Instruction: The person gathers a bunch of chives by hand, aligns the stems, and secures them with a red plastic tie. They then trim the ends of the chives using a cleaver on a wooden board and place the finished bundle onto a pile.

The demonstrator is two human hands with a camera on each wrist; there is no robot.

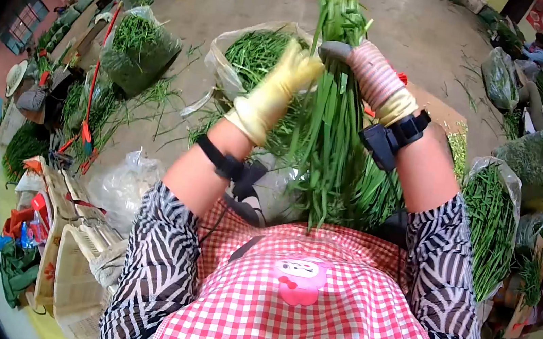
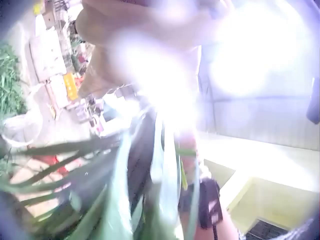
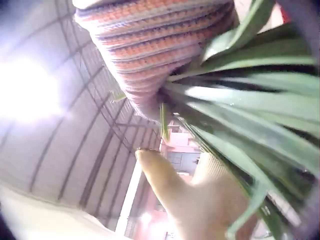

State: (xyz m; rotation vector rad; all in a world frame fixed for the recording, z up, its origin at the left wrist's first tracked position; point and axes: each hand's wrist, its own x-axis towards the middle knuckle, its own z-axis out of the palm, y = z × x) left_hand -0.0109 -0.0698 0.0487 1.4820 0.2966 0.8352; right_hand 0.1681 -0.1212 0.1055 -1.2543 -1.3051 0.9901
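Observation:
My right hand [image 1: 374, 75], in a striped knit glove with a grey palm, grips a thick bunch of garlic chives [image 1: 334, 136] held up in front of me. The stalk ends stick up above the fist, and long flat leaves hang down toward the apron. Beside the bunch on the left is my left hand [image 1: 289, 76] in a yellow glove, slightly blurred, fingers pointing up and out. Its thumb stands apart from the palm in the right wrist view, where the yellow glove [image 3: 195, 200] shows behind the leaves. Glare washes out much of the left wrist view.
A plastic-lined heap of chives [image 1: 256, 54] sits ahead to the left. More leaves [image 1: 378, 194] lie under the held bunch. A full bag of greens [image 1: 488, 229] stands at right, another bag [image 1: 138, 49] at far left. A cream crate [image 1: 76, 274] stands low on the left.

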